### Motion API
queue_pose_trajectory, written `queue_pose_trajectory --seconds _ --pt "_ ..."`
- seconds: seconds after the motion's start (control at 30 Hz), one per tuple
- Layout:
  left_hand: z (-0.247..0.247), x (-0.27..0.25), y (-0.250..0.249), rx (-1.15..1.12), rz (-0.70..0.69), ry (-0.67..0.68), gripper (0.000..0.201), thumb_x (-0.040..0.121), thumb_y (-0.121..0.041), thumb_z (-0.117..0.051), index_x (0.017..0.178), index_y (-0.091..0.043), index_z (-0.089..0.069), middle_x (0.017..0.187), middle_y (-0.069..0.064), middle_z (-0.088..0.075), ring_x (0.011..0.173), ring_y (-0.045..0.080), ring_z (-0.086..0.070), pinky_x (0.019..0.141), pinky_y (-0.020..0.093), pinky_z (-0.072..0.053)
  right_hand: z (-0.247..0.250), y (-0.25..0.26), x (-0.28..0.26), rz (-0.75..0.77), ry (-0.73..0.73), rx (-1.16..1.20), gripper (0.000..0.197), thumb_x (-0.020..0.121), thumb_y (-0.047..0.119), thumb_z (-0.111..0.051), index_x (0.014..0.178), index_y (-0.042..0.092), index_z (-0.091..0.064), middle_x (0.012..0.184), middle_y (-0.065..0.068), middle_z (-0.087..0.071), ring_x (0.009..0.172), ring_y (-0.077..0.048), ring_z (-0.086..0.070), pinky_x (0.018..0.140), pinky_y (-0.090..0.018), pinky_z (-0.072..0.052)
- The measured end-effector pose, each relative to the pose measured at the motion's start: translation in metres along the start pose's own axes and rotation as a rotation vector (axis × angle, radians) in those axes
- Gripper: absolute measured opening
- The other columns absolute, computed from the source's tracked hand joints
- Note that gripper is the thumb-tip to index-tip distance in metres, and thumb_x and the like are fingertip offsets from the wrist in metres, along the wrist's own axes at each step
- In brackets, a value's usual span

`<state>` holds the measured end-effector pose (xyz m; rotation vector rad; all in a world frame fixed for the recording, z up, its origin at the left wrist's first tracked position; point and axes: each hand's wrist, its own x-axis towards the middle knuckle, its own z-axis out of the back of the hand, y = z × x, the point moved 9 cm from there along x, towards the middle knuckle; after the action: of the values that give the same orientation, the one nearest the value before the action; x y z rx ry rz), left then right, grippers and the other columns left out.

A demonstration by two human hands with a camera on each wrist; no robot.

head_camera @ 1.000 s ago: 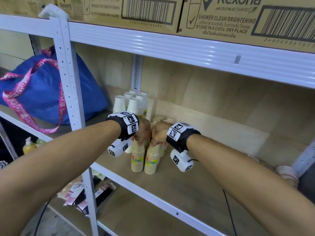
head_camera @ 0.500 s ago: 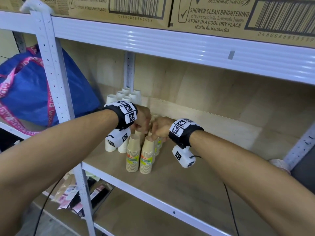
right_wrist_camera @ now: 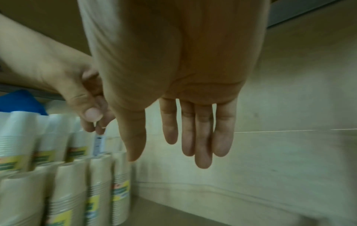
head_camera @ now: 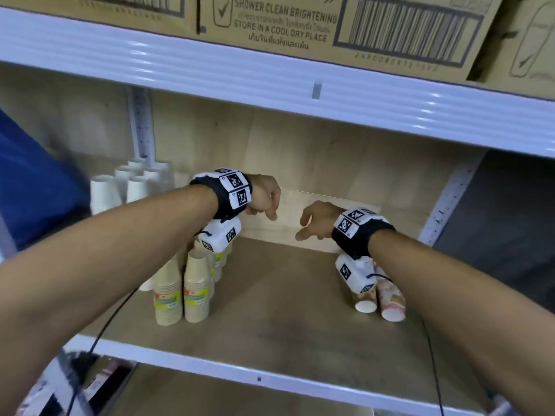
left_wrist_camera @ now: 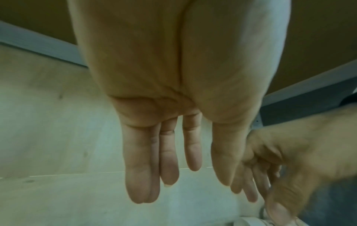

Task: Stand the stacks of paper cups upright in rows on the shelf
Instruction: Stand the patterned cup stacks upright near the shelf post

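Note:
Brown cup stacks [head_camera: 196,288] with green-yellow labels stand upright in rows at the left of the wooden shelf [head_camera: 270,319]; the right wrist view shows them too [right_wrist_camera: 119,192]. Behind them stand white cup stacks [head_camera: 103,193]. Two patterned cup stacks [head_camera: 389,298] lie on their sides at the right, partly hidden under my right wrist. My left hand [head_camera: 265,202] hangs above the brown stacks, fingers relaxed and empty [left_wrist_camera: 181,168]. My right hand [head_camera: 313,225] hovers over the shelf's middle, fingers straight and empty [right_wrist_camera: 185,146].
A white metal shelf beam [head_camera: 270,79] with cardboard boxes [head_camera: 285,22] on top runs close overhead. A blue bag [head_camera: 33,187] sits at the far left. A white upright [head_camera: 444,202] stands at the back right. A low wooden ledge [head_camera: 300,211] runs along the back wall.
Both hands have let go of the brown cup stacks and lifted away to the right. The view has swung right, bringing the lying patterned stacks into sight.

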<state>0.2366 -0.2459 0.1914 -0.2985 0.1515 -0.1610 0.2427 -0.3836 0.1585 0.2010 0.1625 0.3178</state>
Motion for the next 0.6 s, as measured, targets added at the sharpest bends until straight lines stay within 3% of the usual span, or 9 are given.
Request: queue_pose_trajectory --seconds 0.1,0.2,0.3,0.4,0.5,0.6 --pt "-0.017 0.022 -0.030 -0.029 -0.071 0.024 0.025 0.079 -0.028 -0.077 0.098 -0.016 -0.066 0.075 0.001 -0.061 0.062 0.017 -0.057 0.059 0.025 -0.053 0.015 -0.060 -0.010 -0.113 -0.103 0.037 0.044 0.071 0.043 -0.080 0.107 0.025 -0.063 0.105 0.004 -0.059 0.092 -0.017 -0.058 0.077 -0.029 -0.047" --pt "-0.038 0.038 -0.064 -0.041 -0.148 0.037 0.024 0.080 -0.033 -0.075 0.097 -0.019 -0.066 0.079 0.001 -0.062 0.064 0.016 -0.057 0.061 0.027 -0.053 0.019 -0.112 -0.025 -0.214 -0.131 0.056 0.048 0.073 0.040 -0.079 0.113 0.027 -0.057 0.116 0.001 -0.055 0.101 -0.019 -0.056 0.088 -0.032 -0.049" --pt "-0.059 0.049 -0.099 -0.026 -0.235 0.031 0.024 0.082 -0.036 -0.073 0.099 -0.020 -0.066 0.085 -0.003 -0.058 0.070 0.016 -0.055 0.059 0.023 -0.045 0.017 -0.156 -0.044 -0.291 -0.160 0.100 0.053 0.076 0.035 -0.079 0.122 0.023 -0.054 0.117 0.000 -0.055 0.100 -0.020 -0.057 0.084 -0.029 -0.049" --pt "-0.081 0.055 -0.130 -0.018 -0.321 0.014 0.028 0.085 -0.036 -0.070 0.106 -0.018 -0.066 0.100 -0.007 -0.051 0.088 0.015 -0.052 0.070 0.024 -0.039 0.006 -0.192 -0.061 -0.371 -0.158 0.100 0.054 0.080 0.037 -0.075 0.126 0.019 -0.053 0.120 -0.005 -0.060 0.099 -0.020 -0.057 0.080 -0.027 -0.045" --pt "-0.111 0.067 -0.151 -0.049 -0.352 0.041 0.034 0.085 -0.040 -0.069 0.111 -0.019 -0.062 0.112 -0.002 -0.056 0.090 0.016 -0.052 0.075 0.026 -0.040 -0.006 -0.214 -0.077 -0.441 -0.158 0.084 0.047 0.085 0.027 -0.070 0.126 0.011 -0.055 0.126 -0.010 -0.059 0.114 -0.027 -0.057 0.089 -0.028 -0.046" --pt "-0.146 0.080 -0.161 -0.066 -0.341 0.079 0.052 0.083 -0.046 -0.069 0.126 -0.022 -0.051 0.123 0.004 -0.058 0.098 0.022 -0.057 0.082 0.031 -0.047 -0.034 -0.236 -0.088 -0.511 -0.129 0.167 0.056 0.087 0.025 -0.070 0.137 0.011 -0.047 0.141 -0.011 -0.048 0.128 -0.028 -0.049 0.098 -0.027 -0.039"
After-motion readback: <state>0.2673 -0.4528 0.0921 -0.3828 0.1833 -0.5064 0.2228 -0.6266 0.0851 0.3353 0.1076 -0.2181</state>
